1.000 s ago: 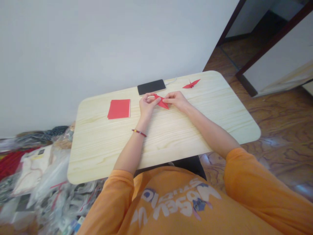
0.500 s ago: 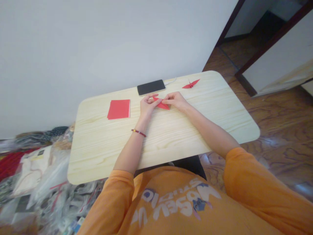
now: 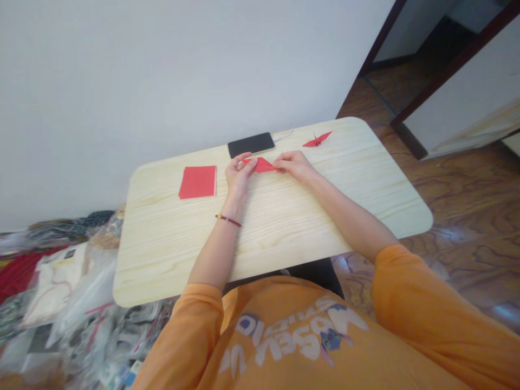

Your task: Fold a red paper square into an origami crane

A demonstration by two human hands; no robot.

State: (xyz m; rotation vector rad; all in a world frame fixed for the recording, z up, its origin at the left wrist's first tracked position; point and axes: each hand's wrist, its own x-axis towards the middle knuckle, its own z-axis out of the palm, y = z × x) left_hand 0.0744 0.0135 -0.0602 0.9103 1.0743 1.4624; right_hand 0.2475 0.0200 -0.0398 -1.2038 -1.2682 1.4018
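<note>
Between my two hands, just above or on the table, is a folded piece of red origami paper (image 3: pixel 264 165), narrowing to a point on the right. My left hand (image 3: pixel 239 172) grips its left end, thumb on top and fingers behind. The thumb and fingers of my right hand (image 3: pixel 296 166) pinch its right tip. A finished red paper crane (image 3: pixel 317 140) with spread wings rests on the table to the right. Left of my hands lies a stack of square red paper (image 3: pixel 197 182).
A black phone (image 3: pixel 251 144) with a white cable (image 3: pixel 283 135) lies at the back of the pale wooden table (image 3: pixel 284 227), near the white wall. Clothes and plastic bags (image 3: pixel 81 292) are heaped on the floor at the left. A doorway is at the upper right.
My left hand has shifted slightly left along with the paper. The paper has turned to lie more level, and my right hand now holds its right tip.
</note>
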